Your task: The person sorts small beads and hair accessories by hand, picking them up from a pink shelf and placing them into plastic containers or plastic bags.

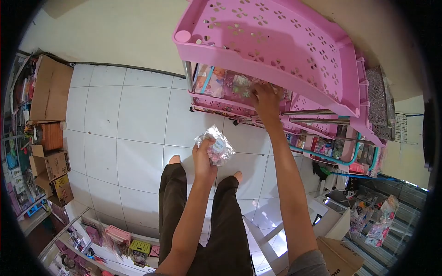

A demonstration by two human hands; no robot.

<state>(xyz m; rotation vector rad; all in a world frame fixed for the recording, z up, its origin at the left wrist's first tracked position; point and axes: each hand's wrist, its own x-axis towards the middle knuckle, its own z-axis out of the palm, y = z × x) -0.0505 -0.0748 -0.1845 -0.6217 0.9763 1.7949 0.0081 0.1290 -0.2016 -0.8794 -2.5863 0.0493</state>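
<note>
My left hand (202, 154) is closed on a crinkly clear plastic packet (220, 148) with a round pale-blue label and pinkish contents, held above the floor in front of my legs. My right hand (267, 99) reaches under the top tier of a pink plastic rack (276, 62), onto the tier below. Its fingers are curled together beside a small clear packet (241, 83) with whitish and green contents; whether they grip it is hard to make out. Left of that packet lie flat printed packs (209, 83) in pink and orange.
The upper pink tier overhangs my right hand. Lower down stand more goods (329, 147) and a teal rail (322, 158). A cardboard box (340, 255) is at lower right, other boxes (55, 165) at left. White tiled floor (142, 115) lies between.
</note>
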